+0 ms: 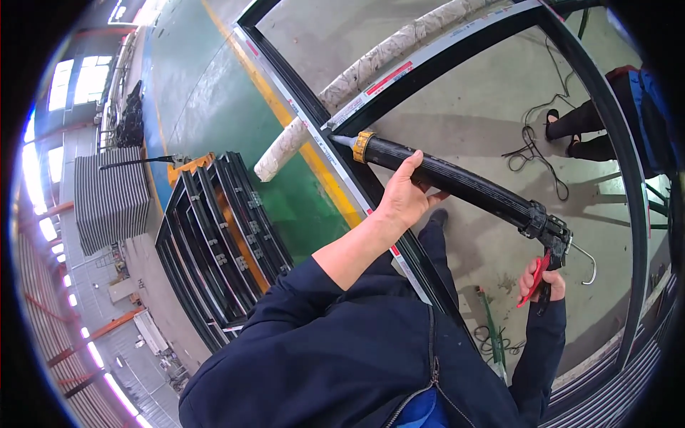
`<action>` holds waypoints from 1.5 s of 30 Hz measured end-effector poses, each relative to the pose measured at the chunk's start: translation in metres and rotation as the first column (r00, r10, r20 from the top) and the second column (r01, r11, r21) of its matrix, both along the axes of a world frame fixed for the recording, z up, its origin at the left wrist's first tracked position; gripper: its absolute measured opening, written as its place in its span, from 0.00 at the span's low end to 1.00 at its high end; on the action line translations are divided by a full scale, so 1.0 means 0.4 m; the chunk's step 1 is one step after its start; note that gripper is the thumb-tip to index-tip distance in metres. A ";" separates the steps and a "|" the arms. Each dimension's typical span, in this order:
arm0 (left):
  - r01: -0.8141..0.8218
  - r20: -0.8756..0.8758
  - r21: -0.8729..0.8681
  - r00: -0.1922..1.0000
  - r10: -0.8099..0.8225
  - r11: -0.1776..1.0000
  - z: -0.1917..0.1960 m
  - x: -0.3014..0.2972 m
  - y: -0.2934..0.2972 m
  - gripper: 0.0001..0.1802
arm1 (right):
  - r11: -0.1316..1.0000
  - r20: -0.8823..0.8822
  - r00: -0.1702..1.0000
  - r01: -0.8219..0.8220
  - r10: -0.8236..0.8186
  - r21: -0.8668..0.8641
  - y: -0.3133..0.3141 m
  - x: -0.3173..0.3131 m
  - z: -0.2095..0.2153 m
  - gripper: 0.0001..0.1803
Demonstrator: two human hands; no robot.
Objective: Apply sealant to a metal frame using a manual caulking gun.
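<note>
Right now, from my distant seat, I have a black caulking gun (pixel 474 189) slung between both hands, and I take that gun as my landmark. My left hand (pixel 408 196) is wrapped around its barrel, nearer the nozzle end, thumb laid over the top and fingers curled beneath. My right hand (pixel 544 283) is clenched around the handle at the gun's rear, with the red trigger (pixel 534 284) inside its grasp; a bent metal hook (pixel 591 260) sticks out just right of it, at the gun's tail. So the gun runs from above my left hand across to above my right one, its body slanting down to the right. At its front, past a yellow collar (pixel 364 147), the pale nozzle (pixel 344 140) points at the corner where two bars of a dark frame (pixel 358 173) meet; I cannot tell whether the tip touches. Beyond the gun's nozzle, a wrapped roll (pixel 374 68) passes under the frame. Well to the gun's left I see stacked dark frames (pixel 207 250) and a yellow floor line (pixel 275 103). Above and right of its barrel lie a loose cable (pixel 529 143) and another person's legs (pixel 581 135).
</note>
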State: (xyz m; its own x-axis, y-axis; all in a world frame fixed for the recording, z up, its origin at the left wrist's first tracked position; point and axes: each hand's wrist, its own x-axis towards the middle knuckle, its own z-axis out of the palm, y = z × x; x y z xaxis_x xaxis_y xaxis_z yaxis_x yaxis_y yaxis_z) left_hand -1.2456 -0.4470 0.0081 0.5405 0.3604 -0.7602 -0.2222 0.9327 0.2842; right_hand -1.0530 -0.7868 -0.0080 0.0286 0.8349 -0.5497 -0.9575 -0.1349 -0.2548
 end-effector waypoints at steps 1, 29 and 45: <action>0.007 0.018 0.007 1.000 -0.007 1.000 -0.001 -0.002 0.000 0.17 | 0.999 -0.004 1.000 -0.008 0.008 0.042 0.001 0.003 -0.003 0.16; 0.016 0.043 0.040 0.999 -0.017 0.999 -0.023 -0.002 0.004 0.18 | 0.999 0.108 0.994 -0.028 0.032 -0.040 0.020 0.005 0.007 0.16; 0.028 0.012 0.004 1.000 -0.028 1.000 -0.054 0.003 0.007 0.19 | 0.998 0.051 0.998 -0.043 0.045 -0.043 0.018 0.008 -0.014 0.16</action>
State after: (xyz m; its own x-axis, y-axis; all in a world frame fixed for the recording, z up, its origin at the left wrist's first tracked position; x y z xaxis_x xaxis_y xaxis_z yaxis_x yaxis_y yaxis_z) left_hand -1.2444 -0.4443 -0.0135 0.5592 0.3483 -0.7524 -0.1995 0.9373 0.2856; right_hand -1.0498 -0.7794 -0.0135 0.0215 0.8124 -0.5827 -0.9360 -0.1884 -0.2972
